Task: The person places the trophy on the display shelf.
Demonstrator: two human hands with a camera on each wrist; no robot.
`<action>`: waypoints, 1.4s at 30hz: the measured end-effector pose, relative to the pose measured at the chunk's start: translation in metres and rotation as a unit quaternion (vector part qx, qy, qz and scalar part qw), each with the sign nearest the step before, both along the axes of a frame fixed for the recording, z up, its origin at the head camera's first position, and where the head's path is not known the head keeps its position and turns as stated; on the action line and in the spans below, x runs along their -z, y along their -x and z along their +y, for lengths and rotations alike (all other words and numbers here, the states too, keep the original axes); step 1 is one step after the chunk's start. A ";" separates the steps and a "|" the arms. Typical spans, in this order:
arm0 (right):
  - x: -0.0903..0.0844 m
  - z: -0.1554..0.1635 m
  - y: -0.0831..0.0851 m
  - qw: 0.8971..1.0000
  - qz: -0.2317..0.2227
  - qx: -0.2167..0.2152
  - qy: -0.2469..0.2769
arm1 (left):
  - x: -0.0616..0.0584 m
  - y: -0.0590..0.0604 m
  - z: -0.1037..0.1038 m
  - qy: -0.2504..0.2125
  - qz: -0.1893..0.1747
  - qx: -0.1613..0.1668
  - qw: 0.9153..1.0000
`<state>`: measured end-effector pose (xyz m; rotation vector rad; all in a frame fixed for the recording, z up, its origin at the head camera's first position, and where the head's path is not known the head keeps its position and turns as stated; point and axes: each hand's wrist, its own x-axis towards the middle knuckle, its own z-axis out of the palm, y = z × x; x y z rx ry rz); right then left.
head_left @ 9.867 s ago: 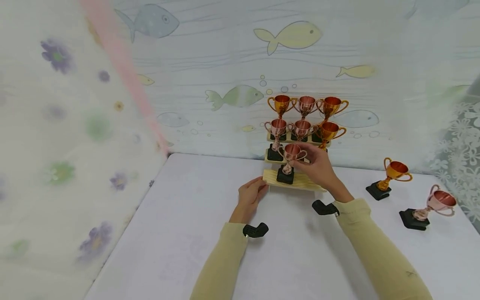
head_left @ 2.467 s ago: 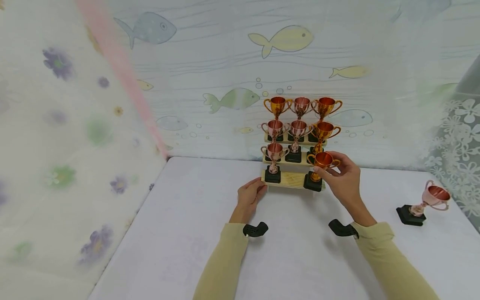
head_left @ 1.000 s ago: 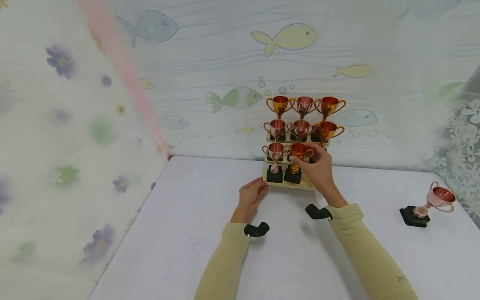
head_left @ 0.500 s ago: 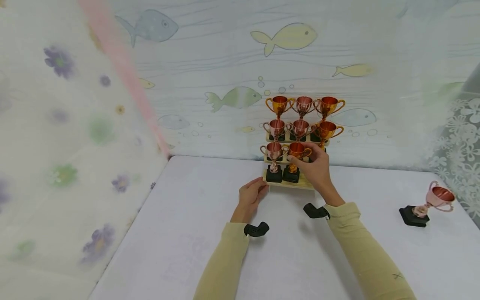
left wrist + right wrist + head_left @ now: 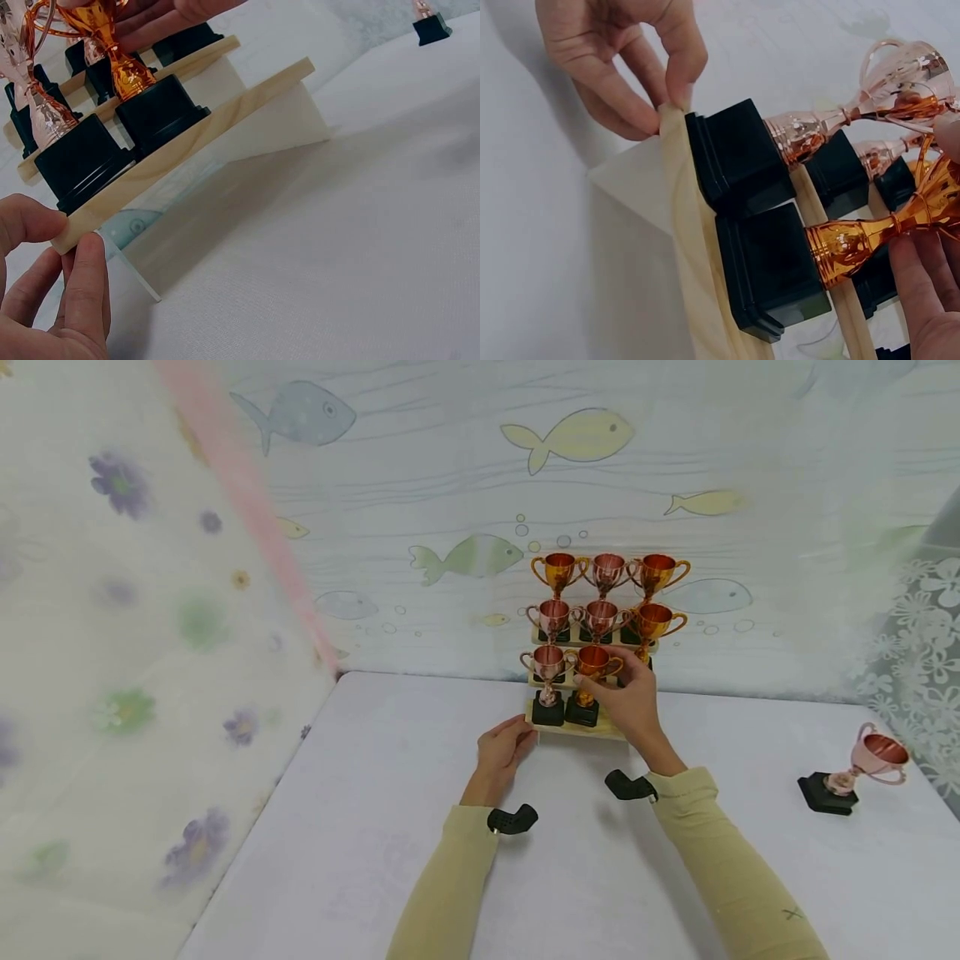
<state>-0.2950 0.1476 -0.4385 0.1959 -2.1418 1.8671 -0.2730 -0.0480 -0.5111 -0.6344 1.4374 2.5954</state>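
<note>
A tiered display stand [image 5: 617,728] with wooden steps and clear supports stands near the wall. My left hand [image 5: 497,752] pinches the left end of its front step [image 5: 274,88] between thumb and fingers. My right hand [image 5: 635,700] grips a gold trophy [image 5: 592,662] by its cup and stem. The trophy is upright, its black base [image 5: 776,266] on the front step. Close on its left stands a rose-gold trophy [image 5: 548,712], their bases side by side. Several gold and rose-gold trophies fill the two steps behind, partly hidden by the front ones and my right hand.
Another rose-gold trophy [image 5: 877,758] lies tilted on the white-covered table [image 5: 360,827] at the right. A fish-patterned wall covering [image 5: 450,468] rises behind the stand. A flowered covering [image 5: 112,710] borders the table's left side.
The rose-gold trophy went to the front step's left end. My right hand brought the gold trophy from the table and shifted it left beside that one. My left hand stayed on the stand.
</note>
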 end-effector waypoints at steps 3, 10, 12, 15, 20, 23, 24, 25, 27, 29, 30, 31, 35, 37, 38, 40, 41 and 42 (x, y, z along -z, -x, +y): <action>0.001 0.001 -0.001 1.000 0.007 0.000 -0.003 | 0.000 0.000 0.001 0.002 0.002 -0.001 1.000; 0.004 0.007 -0.005 1.000 0.012 -0.002 -0.007 | -0.001 0.000 0.002 0.004 0.003 -0.002 1.000; 0.005 0.009 -0.007 1.000 0.011 -0.001 -0.009 | 0.000 0.000 0.003 0.005 0.004 -0.003 1.000; 0.007 0.015 -0.010 1.000 0.010 -0.002 -0.008 | 0.001 0.000 0.003 0.004 0.003 -0.003 1.000; 0.008 0.028 -0.019 1.000 0.007 -0.014 0.005 | 0.000 -0.001 0.002 0.001 0.000 -0.003 1.000; 0.007 0.040 -0.028 1.000 0.008 -0.019 -0.002 | 0.000 -0.001 0.001 -0.001 -0.001 -0.004 1.000; 0.007 0.044 -0.031 1.000 0.011 -0.019 -0.009 | 0.000 -0.001 0.001 -0.001 0.000 -0.004 1.000; 0.007 0.049 -0.034 1.000 0.016 -0.017 -0.017 | 0.000 -0.001 0.001 -0.001 0.000 -0.004 1.000; 0.005 0.060 -0.042 0.999 0.026 -0.006 -0.036 | 0.000 -0.001 0.001 0.000 -0.001 -0.004 1.000; 0.003 0.072 -0.051 0.998 0.039 0.009 -0.058 | -0.001 -0.001 0.001 0.000 0.001 -0.004 1.000; 0.002 0.078 -0.055 0.996 0.041 0.021 -0.070 | -0.001 -0.001 0.001 0.001 0.002 -0.003 1.000; -0.001 0.085 -0.059 0.995 0.044 0.031 -0.081 | -0.001 -0.002 0.001 0.002 0.002 -0.003 1.000; -0.010 0.117 -0.074 0.989 0.064 0.079 -0.111 | 0.000 -0.002 0.000 0.004 0.002 0.001 1.000; -0.016 0.134 -0.083 0.986 0.075 0.106 -0.109 | 0.000 -0.002 -0.001 0.003 0.000 0.001 1.000; -0.019 0.142 -0.087 0.984 0.082 0.119 -0.105 | 0.000 -0.001 -0.001 0.002 -0.001 0.001 1.000; -0.024 0.157 -0.095 0.980 0.091 0.146 -0.099 | 0.001 -0.001 0.000 -0.001 0.000 -0.001 1.000; -0.026 0.164 -0.099 0.978 0.096 0.157 -0.100 | 0.001 0.000 0.000 -0.003 0.001 -0.002 1.000; -0.026 0.172 -0.102 0.974 0.099 0.174 -0.109 | 0.001 0.000 0.000 -0.004 0.001 -0.003 1.000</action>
